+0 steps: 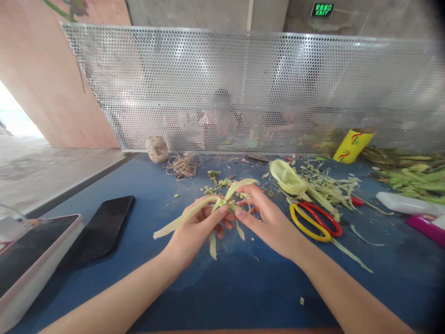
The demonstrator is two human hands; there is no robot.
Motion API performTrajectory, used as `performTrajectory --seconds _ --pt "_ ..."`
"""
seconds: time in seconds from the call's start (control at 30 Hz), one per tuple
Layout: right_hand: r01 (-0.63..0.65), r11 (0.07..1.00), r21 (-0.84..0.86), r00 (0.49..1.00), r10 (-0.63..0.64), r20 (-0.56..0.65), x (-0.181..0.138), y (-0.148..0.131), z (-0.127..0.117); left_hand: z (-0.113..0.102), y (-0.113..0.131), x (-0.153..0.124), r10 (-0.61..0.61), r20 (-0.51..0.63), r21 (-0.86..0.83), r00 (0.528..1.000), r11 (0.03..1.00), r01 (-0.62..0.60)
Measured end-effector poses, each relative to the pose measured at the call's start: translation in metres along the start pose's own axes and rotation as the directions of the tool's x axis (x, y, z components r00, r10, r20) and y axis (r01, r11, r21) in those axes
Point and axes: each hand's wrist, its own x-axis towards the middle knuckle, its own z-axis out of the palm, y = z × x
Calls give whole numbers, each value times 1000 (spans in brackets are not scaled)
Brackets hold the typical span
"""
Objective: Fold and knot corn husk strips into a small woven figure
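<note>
A knot of pale green leaf strips [224, 202] is held over the middle of the blue table, its long ends sticking out to the left, up to the right and down. My left hand [196, 222] is closed round it, with the thumb pressed near the centre. My right hand [266, 215] pinches the other side with thumb and fingertips; the grip is partly hidden. To the right of my right hand lie scissors [310, 222] with one yellow and one red handle. Their blades are covered by a pale green leaf [290, 178] and a heap of thin shreds [333, 185].
A black phone [100, 227] and a tablet-like device [38, 255] lie left. Tangled twine [184, 166] and a whitish roll [157, 149] sit at the back. A yellow roll [352, 146], leaf stalks [417, 174] and a white bottle-like item [403, 202] are right. A perforated metal screen [194, 69] stands behind.
</note>
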Motion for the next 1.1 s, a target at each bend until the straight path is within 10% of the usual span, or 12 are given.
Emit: performTrajectory --seconds 0.4,0.67,0.83,1.1 --pt "-209 976 61 949 187 254 1 -4 -1 -9 3 5 -45 2 -173 999 984 44" --pt "-295 952 79 947 280 160 2 -4 -9 -9 5 5 -148 39 -223 988 963 153" --pt "-258 962 93 948 234 216 1 -7 -11 -10 5 3 -185 261 -351 948 896 271" --pt "-296 899 324 945 225 239 2 -5 -14 -13 2 5 -59 218 -446 974 882 153"
